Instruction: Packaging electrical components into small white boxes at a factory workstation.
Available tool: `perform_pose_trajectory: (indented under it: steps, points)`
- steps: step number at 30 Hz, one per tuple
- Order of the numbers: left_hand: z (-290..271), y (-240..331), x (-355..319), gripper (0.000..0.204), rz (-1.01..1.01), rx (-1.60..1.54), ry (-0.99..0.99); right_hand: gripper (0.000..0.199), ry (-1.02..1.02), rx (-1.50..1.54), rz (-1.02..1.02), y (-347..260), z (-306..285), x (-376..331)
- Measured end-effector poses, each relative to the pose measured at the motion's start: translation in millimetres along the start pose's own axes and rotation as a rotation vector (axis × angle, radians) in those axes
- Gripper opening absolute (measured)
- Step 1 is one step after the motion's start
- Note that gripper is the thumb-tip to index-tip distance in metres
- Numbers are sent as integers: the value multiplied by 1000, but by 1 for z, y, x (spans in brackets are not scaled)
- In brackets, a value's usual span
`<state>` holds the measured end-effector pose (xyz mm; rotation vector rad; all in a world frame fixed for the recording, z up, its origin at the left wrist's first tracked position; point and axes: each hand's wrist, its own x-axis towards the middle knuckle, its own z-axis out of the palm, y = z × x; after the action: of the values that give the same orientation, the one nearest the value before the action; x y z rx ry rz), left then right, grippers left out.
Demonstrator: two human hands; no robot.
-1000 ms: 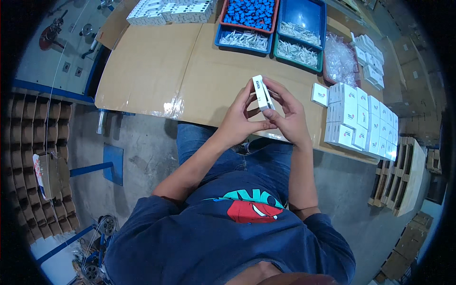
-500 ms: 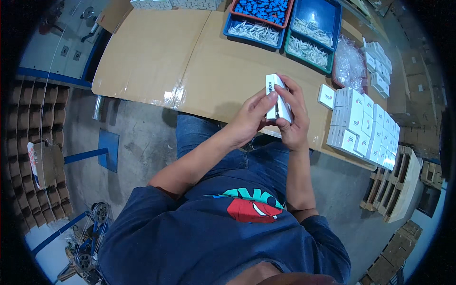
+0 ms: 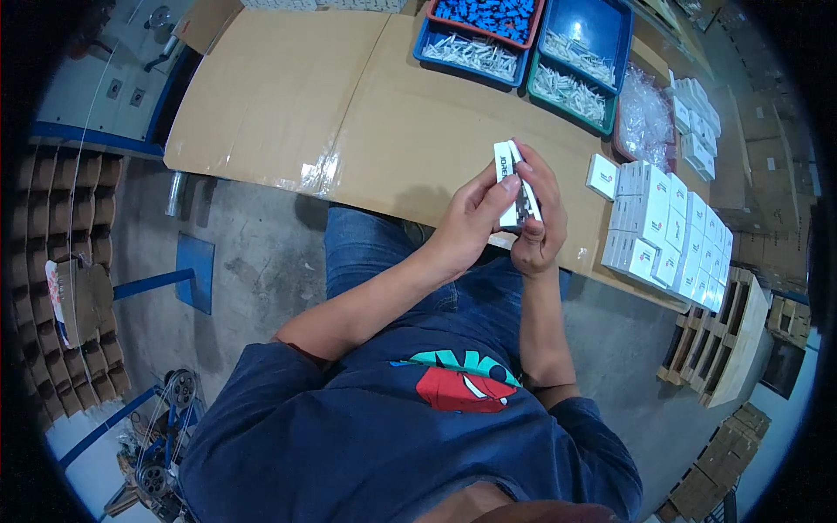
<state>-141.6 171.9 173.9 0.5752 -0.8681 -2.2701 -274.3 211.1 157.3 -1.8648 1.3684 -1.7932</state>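
Note:
A small white box (image 3: 503, 162) with dark print is held between both hands over the table's near edge. My left hand (image 3: 471, 220) grips its left side, the thumb lying on its upper face. On the other side my right hand (image 3: 542, 202) is wrapped round it, fingers along the far edge and thumb near the close end. A gap runs between the box's two white parts, and something dark shows inside; I cannot make out what it is.
Stacked white boxes (image 3: 649, 213) stand on the cardboard-covered table (image 3: 261, 105) to the right, a single white box (image 3: 602, 177) beside them. Farther back are trays of blue pieces (image 3: 488, 16) and white pieces (image 3: 471, 57), and a tray of clear plastic bags (image 3: 645, 122). Wooden pallets (image 3: 715, 340) lie at right.
The box's two white parts have come farther apart, showing more of the dark inside. Both hands have shifted only slightly with it.

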Motion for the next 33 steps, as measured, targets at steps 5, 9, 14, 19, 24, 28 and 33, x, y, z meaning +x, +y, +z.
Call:
perform_pose_trajectory:
  steps: [5, 9, 14, 19, 24, 28, 33]
  points:
    - [3, 11, 0, 50, -61, 84, 79, 71, -104, -14, 81, 5, -12, 5]
    - [-11, 15, 8, 56, -219, -105, 114, 68, -263, -30, 207, -10, -19, 23]
    - [-25, 24, 18, 77, -267, -293, -65, 60, -283, 91, 240, -1, -35, 25]
    - [-4, 27, 7, 76, -168, -34, 13, 54, -176, 175, 299, 5, -35, 20]
    - [-11, 19, 7, 75, -148, -11, -3, 48, -239, 136, 292, 5, -38, 23]
    - [-14, 21, 8, 76, -275, -253, -96, 52, -225, 315, 423, 11, -35, 18]
    - [-5, 14, 8, 75, -201, -324, 17, 57, -252, 432, 524, 10, -35, 14]
